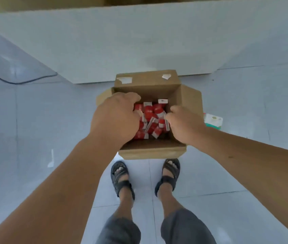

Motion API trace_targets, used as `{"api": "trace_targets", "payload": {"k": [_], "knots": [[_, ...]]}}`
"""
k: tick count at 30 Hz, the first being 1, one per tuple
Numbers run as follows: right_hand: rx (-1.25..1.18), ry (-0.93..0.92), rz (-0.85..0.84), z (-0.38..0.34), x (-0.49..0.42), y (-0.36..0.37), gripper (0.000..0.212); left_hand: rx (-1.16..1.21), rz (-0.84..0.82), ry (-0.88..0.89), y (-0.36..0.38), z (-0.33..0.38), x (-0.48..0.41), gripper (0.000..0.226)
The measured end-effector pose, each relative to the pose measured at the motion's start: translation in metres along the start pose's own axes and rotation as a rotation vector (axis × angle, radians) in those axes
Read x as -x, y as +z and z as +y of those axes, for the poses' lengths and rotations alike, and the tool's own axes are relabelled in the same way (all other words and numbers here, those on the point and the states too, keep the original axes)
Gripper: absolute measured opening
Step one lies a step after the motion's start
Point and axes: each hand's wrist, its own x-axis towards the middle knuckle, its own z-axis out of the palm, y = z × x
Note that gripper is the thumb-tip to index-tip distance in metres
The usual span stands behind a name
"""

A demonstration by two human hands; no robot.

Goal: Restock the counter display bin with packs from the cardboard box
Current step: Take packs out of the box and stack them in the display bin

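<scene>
An open cardboard box (146,81) stands on the tiled floor in front of my feet, against the base of a white counter (139,41). Several red-and-white packs (151,111) lie jumbled inside it. My left hand (115,117) reaches down into the box's left side, fingers curled round packs there. My right hand (185,124) is in the right side, fingers curled onto packs at the pile's edge. Both hands hide the packs under them. The display bin is out of view.
A white and green pack (213,120) lies on the floor just right of the box. A black cable (7,80) runs across the floor at the left. My sandalled feet (122,176) stand just behind the box.
</scene>
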Motion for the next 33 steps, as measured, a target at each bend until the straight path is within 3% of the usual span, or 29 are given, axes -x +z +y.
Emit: {"api": "trace_targets", "payload": {"k": [6, 13, 16, 19, 21, 28, 33], "knots": [[0.085, 0.014, -0.075, 0.012, -0.072, 0.072, 0.043, 0.026, -0.028, -0.024, 0.082, -0.021, -0.047, 0.036], [0.096, 0.033, -0.343, 0.004, -0.168, 0.151, 0.042, -0.043, -0.065, 0.011, 0.156, -0.060, -0.112, 0.040], [0.043, -0.003, -0.333, 0.000, -0.203, 0.194, 0.039, -0.078, -0.115, 0.012, 0.179, -0.066, -0.143, 0.041], [-0.030, 0.051, -0.324, -0.001, -0.229, 0.227, 0.058, -0.105, -0.296, -0.037, 0.190, -0.066, -0.171, 0.047], [-0.051, 0.098, -0.310, 0.000, -0.240, 0.245, 0.067, -0.102, -0.299, -0.029, 0.195, -0.069, -0.181, 0.045], [0.082, 0.043, -0.272, 0.007, -0.236, 0.244, 0.052, -0.064, -0.143, 0.026, 0.202, -0.079, -0.180, 0.036], [0.080, -0.018, -0.233, 0.002, -0.200, 0.194, 0.035, -0.072, -0.075, 0.076, 0.180, -0.070, -0.158, 0.034]]}}
